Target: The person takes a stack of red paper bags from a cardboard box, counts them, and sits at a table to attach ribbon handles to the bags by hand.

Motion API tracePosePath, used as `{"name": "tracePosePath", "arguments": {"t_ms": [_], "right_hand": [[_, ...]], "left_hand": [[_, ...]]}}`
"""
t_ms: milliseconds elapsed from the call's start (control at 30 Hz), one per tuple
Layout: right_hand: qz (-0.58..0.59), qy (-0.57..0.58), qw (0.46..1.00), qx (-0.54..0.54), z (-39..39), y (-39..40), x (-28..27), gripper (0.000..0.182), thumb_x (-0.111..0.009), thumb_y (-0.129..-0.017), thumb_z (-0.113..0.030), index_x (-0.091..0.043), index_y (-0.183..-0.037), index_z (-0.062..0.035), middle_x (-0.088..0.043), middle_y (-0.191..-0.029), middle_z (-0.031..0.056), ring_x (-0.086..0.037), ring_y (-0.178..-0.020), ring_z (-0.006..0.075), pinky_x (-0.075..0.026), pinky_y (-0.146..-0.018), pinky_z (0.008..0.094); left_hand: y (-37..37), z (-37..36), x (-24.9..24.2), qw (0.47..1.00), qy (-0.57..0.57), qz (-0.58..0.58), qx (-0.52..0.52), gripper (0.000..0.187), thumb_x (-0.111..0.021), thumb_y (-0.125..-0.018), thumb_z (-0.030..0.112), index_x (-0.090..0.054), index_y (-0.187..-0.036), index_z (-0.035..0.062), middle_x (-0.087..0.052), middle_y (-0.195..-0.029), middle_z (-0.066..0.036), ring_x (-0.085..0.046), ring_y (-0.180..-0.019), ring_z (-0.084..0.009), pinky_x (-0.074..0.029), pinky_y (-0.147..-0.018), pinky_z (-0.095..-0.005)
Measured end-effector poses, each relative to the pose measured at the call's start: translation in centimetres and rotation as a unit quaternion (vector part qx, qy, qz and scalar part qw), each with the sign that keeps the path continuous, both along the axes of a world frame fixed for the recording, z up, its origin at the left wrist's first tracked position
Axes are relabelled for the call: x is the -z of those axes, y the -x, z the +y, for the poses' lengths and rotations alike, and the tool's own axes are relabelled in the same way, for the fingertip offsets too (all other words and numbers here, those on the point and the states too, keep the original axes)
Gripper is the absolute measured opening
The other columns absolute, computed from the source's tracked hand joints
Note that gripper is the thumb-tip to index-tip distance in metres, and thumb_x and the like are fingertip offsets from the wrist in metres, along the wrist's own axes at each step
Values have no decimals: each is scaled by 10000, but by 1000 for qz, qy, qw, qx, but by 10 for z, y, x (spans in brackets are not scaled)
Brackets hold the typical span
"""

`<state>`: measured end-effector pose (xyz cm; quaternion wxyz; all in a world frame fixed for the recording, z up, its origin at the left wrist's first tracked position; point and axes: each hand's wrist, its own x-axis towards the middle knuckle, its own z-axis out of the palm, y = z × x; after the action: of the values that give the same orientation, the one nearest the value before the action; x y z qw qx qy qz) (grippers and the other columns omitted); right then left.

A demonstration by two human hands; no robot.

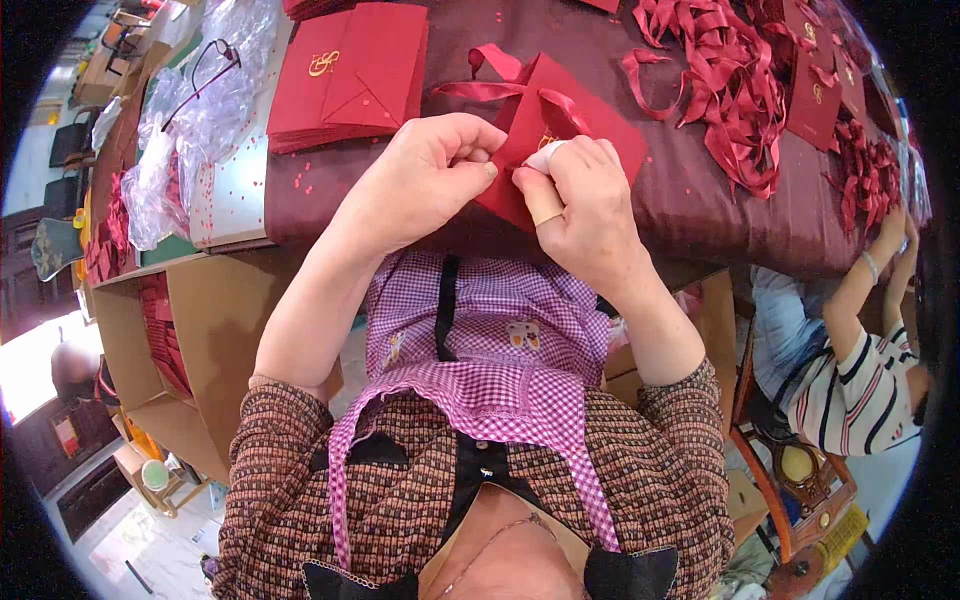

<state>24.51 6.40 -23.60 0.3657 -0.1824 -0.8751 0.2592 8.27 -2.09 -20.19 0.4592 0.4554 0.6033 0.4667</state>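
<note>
A small red paper gift bag (610, 125) with gold print, mostly covered by fingers, lies tilted at the table's near edge. Satin ribbon (482, 91) in red loops out of its top. My right hand (590, 205) is closed at the bag's face, thumb and forefinger pinched on it; white wrap covers one finger and beige tape the thumb. At the bag's left side, my left hand (425, 175) has its thumb and curled fingers drawn together. What sits between those left fingertips is too small to make out.
Stacked flat red bags (350, 65) lie to the left, near clear plastic wrap (160, 195) and eyeglasses (205, 85). A ribbon heap (725, 90) lies on the right. An open cardboard box (215, 350) stands below left. Another person (850, 390) works at the right.
</note>
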Motion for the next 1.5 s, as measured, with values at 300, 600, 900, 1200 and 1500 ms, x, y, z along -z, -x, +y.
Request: {"name": "tracePosePath", "arguments": {"t_ms": [300,600,900,1200,1500], "right_hand": [[-33,-154,987,25,-1,4,-1,166,-677,-721,-43,-527,-791,-33,-570,-724,109,-541,-702,296,-395,-676,406],[-47,-54,997,-15,0,4,-8,115,-635,-724,-80,-528,-755,-54,-544,-681,100,-553,-712,275,-412,-702,387],[-45,-86,995,-16,3,-4,-4,117,-656,-747,-110,-555,-778,-58,-578,-743,83,-554,-751,263,-403,-723,381],[-54,-26,998,-16,4,-8,0,109,-656,-786,-112,-566,-785,-50,-596,-746,94,-566,-775,278,-400,-734,386],[-66,-55,996,-14,3,-3,-4,124,-660,-777,-126,-559,-768,-53,-585,-734,95,-564,-753,275,-401,-733,387]], "left_hand": [[-3,-3,1,997,23,78,-6,241,-567,-838,-40,-606,-1075,-59,-613,-862,7,-547,-775,-40,-457,-678,-199],[-14,-6,1,987,-32,160,0,193,-556,-835,-33,-614,-1017,-58,-628,-815,-6,-538,-751,-43,-456,-653,-209],[-6,-13,12,997,-25,65,-39,225,-585,-845,-25,-614,-1067,-44,-598,-846,16,-530,-758,-36,-445,-673,-191],[-2,-11,21,998,28,16,-53,267,-600,-836,-23,-593,-1101,-55,-607,-889,2,-546,-789,-44,-458,-707,-192],[-4,-10,16,999,16,21,-32,262,-606,-823,-31,-597,-1085,-50,-608,-889,-2,-550,-791,-49,-459,-703,-191]]}}
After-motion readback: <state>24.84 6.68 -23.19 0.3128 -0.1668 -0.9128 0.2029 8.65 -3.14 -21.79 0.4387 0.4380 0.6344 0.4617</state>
